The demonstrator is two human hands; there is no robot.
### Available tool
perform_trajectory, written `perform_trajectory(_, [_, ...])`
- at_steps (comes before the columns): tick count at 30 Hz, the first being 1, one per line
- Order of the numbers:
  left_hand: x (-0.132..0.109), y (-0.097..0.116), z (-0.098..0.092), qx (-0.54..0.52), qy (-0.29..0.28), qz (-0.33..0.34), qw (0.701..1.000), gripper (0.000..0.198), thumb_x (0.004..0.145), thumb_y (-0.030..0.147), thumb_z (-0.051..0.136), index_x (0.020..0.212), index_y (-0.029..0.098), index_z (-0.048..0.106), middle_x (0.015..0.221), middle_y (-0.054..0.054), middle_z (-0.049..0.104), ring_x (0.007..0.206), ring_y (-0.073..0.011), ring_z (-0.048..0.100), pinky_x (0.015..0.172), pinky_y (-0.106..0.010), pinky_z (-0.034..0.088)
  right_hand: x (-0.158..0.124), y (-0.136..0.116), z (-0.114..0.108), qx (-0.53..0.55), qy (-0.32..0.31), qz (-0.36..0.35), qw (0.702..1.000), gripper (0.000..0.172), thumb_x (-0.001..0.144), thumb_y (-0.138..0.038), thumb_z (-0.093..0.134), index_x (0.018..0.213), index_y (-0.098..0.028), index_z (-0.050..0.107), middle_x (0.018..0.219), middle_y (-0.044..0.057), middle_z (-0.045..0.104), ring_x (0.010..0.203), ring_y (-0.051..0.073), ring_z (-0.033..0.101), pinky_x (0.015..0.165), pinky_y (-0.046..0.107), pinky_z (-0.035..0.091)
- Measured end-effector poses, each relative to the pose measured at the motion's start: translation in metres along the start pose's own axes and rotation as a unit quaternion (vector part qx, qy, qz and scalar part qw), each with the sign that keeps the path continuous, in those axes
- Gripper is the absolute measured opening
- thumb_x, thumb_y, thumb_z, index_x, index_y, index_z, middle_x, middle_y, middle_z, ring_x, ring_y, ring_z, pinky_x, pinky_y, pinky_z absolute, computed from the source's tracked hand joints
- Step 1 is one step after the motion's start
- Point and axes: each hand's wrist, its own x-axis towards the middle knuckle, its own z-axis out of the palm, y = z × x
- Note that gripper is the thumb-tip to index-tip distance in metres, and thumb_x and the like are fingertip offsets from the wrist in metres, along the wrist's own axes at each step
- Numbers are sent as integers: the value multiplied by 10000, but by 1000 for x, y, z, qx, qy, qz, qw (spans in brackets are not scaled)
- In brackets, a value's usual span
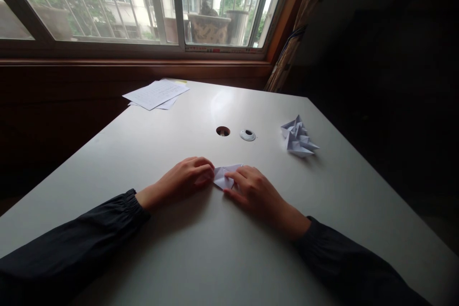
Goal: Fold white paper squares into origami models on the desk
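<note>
Your dark-sleeved forearms (89, 234) angle in from the near left and near right toward the middle, your left hand (186, 178) knuckles-up with fingers curled under, your right hand (255, 192) flatter, fingers stretched leftward, both sets of fingertips almost meeting.

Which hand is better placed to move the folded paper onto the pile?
Right hand, probably: it touches the folded paper, and the pile of folded pieces sits on its side; the left hand would cross over.
</note>
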Motion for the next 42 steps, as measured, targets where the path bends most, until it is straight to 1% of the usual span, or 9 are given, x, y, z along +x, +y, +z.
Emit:
perform_trajectory(5, [0,4,-3,8,44,33,998,109,972,244,604,1065,197,633,1138,-91,659,916,-159,668,800,-297,580,0,7,3,3,24,2,1000,573,968,-320,635,1471,-176,402,1076,142,691,893,277,632,822,438,513])
perform_trajectory(8, [1,7,-7,41,53,88,994,141,960,246,630,1092,198,620,1138,-93,671,960,-184,656,833,-333,582,1,11,3,-22,26,-15,999,589,990,-232,592,1522,-221,338,1048,117,696,871,258,635,817,418,502])
perform_trajectory(13, [1,15,-12,109,53,157,980,262,958,312,640,1203,223,618,1151,-97,699,917,-193,654,804,-350,585,7,8,1,-26,57,-40,997,407,1006,-224,560,1390,-223,422,966,89,712,809,231,647,763,376,486])
perform_trajectory(19, [2,20,-12,125,66,174,975,291,950,392,654,1200,245,629,1129,-77,721,906,-190,658,784,-345,590,12,2,-6,-25,70,-47,996,253,991,-364,591,1167,-220,478,869,64,701,692,208,629,653,332,449])
perform_trajectory(22, [3,19,-11,104,61,175,977,398,928,436,678,1263,233,608,1115,-81,723,910,-197,653,791,-354,592,12,3,-10,-42,68,-46,996,186,995,-382,581,1065,-223,516,823,44,666,651,185,589,613,309,420])
perform_trajectory(27, [2,10,-8,51,78,111,989,534,851,497,741,1307,254,605,1208,-121,632,1013,-229,632,839,-380,606,4,8,-11,-39,63,-45,996,129,1004,-340,564,975,-215,571,804,31,622,646,166,554,599,292,424])
perform_trajectory(32, [2,2,-6,-28,80,28,996,369,846,427,764,1146,235,666,1318,-133,581,1101,-242,651,950,-416,590,-3,11,-9,18,66,-36,997,78,984,-292,601,976,-215,593,965,75,678,784,198,640,665,316,509])
perform_trajectory(36, [3,2,-4,-101,80,12,992,225,886,341,740,1027,189,651,1164,-111,689,1035,-210,696,924,-357,588,-4,12,-6,97,103,-41,989,82,986,-210,586,1067,-224,584,1154,109,698,1043,249,685,842,375,572])
perform_trajectory(42, [2,7,3,-152,102,-100,978,260,902,365,720,1032,191,578,919,-49,723,787,-159,717,732,-287,598,-4,10,6,166,181,36,969,224,993,-223,576,1201,-236,494,1000,74,743,833,214,743,710,334,602])
